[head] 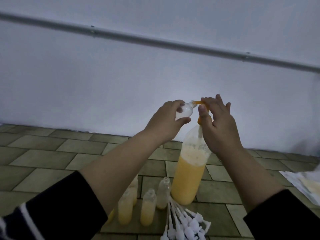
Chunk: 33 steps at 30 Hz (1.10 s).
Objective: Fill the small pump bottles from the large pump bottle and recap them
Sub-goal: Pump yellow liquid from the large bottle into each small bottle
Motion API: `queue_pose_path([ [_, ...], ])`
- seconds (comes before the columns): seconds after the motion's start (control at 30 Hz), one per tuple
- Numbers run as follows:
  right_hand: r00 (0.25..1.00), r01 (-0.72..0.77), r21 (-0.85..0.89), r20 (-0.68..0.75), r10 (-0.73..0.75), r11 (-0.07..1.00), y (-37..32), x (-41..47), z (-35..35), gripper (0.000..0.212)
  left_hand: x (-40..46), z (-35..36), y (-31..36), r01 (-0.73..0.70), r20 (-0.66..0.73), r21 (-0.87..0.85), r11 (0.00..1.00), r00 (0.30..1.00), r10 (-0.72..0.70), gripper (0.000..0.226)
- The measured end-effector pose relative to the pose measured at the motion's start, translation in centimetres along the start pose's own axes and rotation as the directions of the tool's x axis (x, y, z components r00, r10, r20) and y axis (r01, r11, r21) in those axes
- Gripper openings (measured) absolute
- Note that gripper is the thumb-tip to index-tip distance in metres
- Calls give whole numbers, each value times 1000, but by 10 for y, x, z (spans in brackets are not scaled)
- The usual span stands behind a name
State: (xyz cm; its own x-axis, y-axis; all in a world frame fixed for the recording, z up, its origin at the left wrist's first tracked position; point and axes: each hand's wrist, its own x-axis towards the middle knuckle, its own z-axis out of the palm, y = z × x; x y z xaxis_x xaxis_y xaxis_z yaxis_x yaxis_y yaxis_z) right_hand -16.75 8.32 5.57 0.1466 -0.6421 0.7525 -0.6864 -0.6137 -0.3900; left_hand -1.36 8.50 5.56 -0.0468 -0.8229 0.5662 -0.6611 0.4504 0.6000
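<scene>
- The left hand (167, 118) is holding a small clear bottle (63, 113) up in the air, tipped on its side, with the fingers curled over the top of it and the thumb tucked underneath.
- That bottle's open mouth is pointing right, meeting the tip of the orange spout (249, 102) on the large pump bottle (188, 177).
- The right hand (220, 125) is sitting on the orange pump head, index finger and thumb pinching around the nozzle while the other fingers are fanning upward, loose and spread.
- The large pump bottle is standing upright on the tiled floor (52, 153), near the white wall (121, 75); yellow-orange liquid is filling roughly its lower two thirds, with froth clinging above the line.
- Down on the floor to its left, a cluster of small bottles is waiting uncapped: one nearly empty one (163, 193) just beside the big bottle's base, and two partly filled with yellow liquid (148, 207) (125, 209) closer to the camera.
- More small bottles are hiding behind the left forearm, so their number is not clear.
- A pile of white pump caps (188, 224) with long dip tubes is lying on the floor in front of the large bottle, tubes fanning toward the small bottles.
- Dark sleeves (284, 217) are pushed up both forearms.
- A grey pipe (155, 41) is running across the wall above.
- Something pale and crumpled (304, 184) is lying at the right edge; what it is cannot be told.
</scene>
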Motion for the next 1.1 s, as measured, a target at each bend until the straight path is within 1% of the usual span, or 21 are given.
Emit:
queue_pose_path([
  [0.07, 999, 27, 13, -18, -26, 1000, 2, 1, 1, 49, 0, -3, 2, -66, -36, 112, 992, 997, 70, 40],
  [0.13, 998, 43, 31, -46, -41, 999, 5, 1, 2, 46, 2, -4, 3, -117, -38, 202, 972, 991, 127, 40],
  [0.23, 997, 35, 38, -68, -32, 999, 13, 1, 6, 46, 4, 0, 4, -141, -30, 242, 960, 988, 153, 40],
  [0.37, 998, 16, 57, -63, -13, 998, 17, -4, 12, 50, 2, 4, 3, -132, 28, 235, 963, 991, 129, 37],
  [0.5, 997, 70, 40, -33, -68, 997, 15, 1, 0, 50, 5, -8, 7, -129, 46, 240, 962, 991, 122, 40],
  [0.57, 993, 93, 29, -74, -91, 995, 16, 3, -3, 49, 6, -11, 11, -152, 33, 256, 955, 988, 149, 39],
  [0.67, 986, 53, 86, -160, -38, 995, 17, 1, 4, 42, 4, -5, 12, -169, 12, 259, 951, 985, 172, 40],
  [0.73, 983, 40, 108, -180, -20, 993, 17, -2, 12, 37, 2, 0, 8, -159, 23, 245, 957, 987, 158, 41],
  [0.8, 985, 35, 101, -173, -17, 994, 17, -5, 18, 37, 1, 1, 4, -144, 50, 241, 960, 989, 136, 39],
  [0.9, 990, 32, 102, -139, -18, 994, 13, -3, 17, 41, 4, -5, 4, -129, 77, 260, 957, 991, 113, 34],
  [1.0, 993, 52, 118, -116, -38, 992, 11, 4, 7, 44, 9, -15, 8, -134, 74, 269, 954, 990, 119, 32],
  [1.1, 988, 53, 95, -152, -38, 994, 12, 4, 8, 42, 8, -16, 10, -155, 52, 271, 950, 988, 146, 34],
])
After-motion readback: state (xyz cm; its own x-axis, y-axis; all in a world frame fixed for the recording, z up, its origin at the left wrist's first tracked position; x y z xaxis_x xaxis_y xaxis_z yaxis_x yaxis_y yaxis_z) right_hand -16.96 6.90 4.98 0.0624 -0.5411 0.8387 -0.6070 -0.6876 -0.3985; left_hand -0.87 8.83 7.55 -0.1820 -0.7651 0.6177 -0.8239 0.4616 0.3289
